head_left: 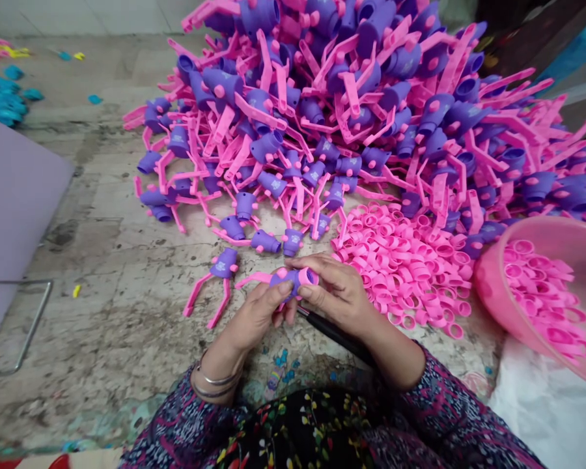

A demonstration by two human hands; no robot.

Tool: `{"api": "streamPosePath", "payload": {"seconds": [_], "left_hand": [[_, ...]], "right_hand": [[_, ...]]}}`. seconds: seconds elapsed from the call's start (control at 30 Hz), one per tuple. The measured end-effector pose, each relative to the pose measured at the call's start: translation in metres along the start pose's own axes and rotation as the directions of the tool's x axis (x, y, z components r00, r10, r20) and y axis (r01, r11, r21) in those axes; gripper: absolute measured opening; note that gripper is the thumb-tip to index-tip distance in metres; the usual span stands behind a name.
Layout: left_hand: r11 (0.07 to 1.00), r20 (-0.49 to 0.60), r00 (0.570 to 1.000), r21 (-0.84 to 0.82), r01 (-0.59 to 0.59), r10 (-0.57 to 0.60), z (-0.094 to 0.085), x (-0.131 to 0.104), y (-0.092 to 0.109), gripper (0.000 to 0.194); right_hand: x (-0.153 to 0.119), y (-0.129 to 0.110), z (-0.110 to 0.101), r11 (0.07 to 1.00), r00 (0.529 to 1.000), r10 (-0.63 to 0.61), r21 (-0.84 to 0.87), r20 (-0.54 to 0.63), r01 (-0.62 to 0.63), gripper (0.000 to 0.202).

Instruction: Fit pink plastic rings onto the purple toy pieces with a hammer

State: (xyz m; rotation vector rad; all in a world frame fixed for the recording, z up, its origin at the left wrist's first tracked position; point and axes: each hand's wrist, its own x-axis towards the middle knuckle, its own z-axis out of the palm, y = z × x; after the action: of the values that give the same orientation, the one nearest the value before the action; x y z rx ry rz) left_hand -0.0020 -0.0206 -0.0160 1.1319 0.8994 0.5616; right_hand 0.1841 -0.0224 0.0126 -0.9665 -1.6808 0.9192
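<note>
While both hands meet low over the floor, the left hand (258,312) grips the purple toy piece (293,280) from below. The right hand (334,290) pinches its pink-ringed end. Its long axis runs left to right between them.
</note>
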Motion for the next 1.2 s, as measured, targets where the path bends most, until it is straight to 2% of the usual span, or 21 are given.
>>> {"api": "streamPosePath", "payload": {"seconds": [0.2, 0.3, 0.4, 0.5, 0.57, 0.67, 0.77, 0.87, 1.0, 1.1, 1.2], "left_hand": [[1.0, -0.033, 0.999, -0.015, -0.019, 0.019, 0.004, 0.001, 0.0, 0.06], [0.997, -0.012, 1.0, -0.079, -0.012, 0.011, 0.005, 0.002, -0.001, 0.058], [0.992, -0.001, 1.0, -0.124, -0.015, 0.015, 0.005, 0.002, 0.0, 0.054], [0.989, -0.004, 0.999, -0.143, -0.047, 0.047, 0.006, 0.001, 0.002, 0.045], [0.99, 0.003, 0.998, -0.128, -0.057, 0.058, 0.008, 0.001, 0.004, 0.041], [0.997, 0.014, 0.997, -0.03, -0.074, 0.075, 0.013, 0.0, 0.007, 0.036], [0.972, 0.002, 0.992, 0.204, -0.121, 0.123, 0.019, -0.003, 0.012, 0.027], [0.892, 0.036, 0.989, 0.428, -0.147, 0.146, 0.023, -0.007, 0.018, 0.025], [0.762, 0.049, 0.976, 0.618, -0.195, 0.211, 0.021, -0.012, 0.02, 0.023], [0.62, 0.04, 0.927, 0.732, -0.282, 0.373, 0.018, -0.012, 0.015, 0.031], [0.503, 0.051, 0.863, 0.794, -0.341, 0.503, 0.018, -0.009, 0.009, 0.04]], "right_hand": [[-0.001, 0.0, 0.004, 0.995, 0.999, 0.046, 0.09, -0.013, -0.045, 0.027], [-0.003, -0.001, 0.008, 0.962, 0.987, 0.159, 0.225, 0.009, -0.157, 0.03], [-0.005, 0.0, 0.012, 0.838, 0.957, 0.27, 0.464, 0.104, -0.287, 0.034], [-0.007, 0.004, 0.013, 0.693, 0.952, 0.257, 0.656, 0.164, -0.3, 0.039], [-0.006, 0.005, 0.013, 0.62, 0.944, 0.275, 0.716, 0.184, -0.32, 0.049], [-0.004, 0.004, 0.013, 0.557, 0.906, 0.384, 0.737, 0.18, -0.383, 0.058], [-0.001, -0.001, 0.012, 0.548, 0.894, 0.432, 0.755, 0.115, -0.362, 0.059], [-0.001, -0.003, 0.013, 0.539, 0.906, 0.409, 0.772, 0.11, -0.337, 0.057], [-0.004, -0.002, 0.016, 0.617, 0.927, 0.366, 0.723, 0.086, -0.311, 0.057], [-0.005, -0.004, 0.019, 0.709, 0.949, 0.31, 0.651, 0.057, -0.27, 0.057], [-0.004, -0.008, 0.019, 0.739, 0.959, 0.272, 0.622, 0.076, -0.259, 0.058]]}}
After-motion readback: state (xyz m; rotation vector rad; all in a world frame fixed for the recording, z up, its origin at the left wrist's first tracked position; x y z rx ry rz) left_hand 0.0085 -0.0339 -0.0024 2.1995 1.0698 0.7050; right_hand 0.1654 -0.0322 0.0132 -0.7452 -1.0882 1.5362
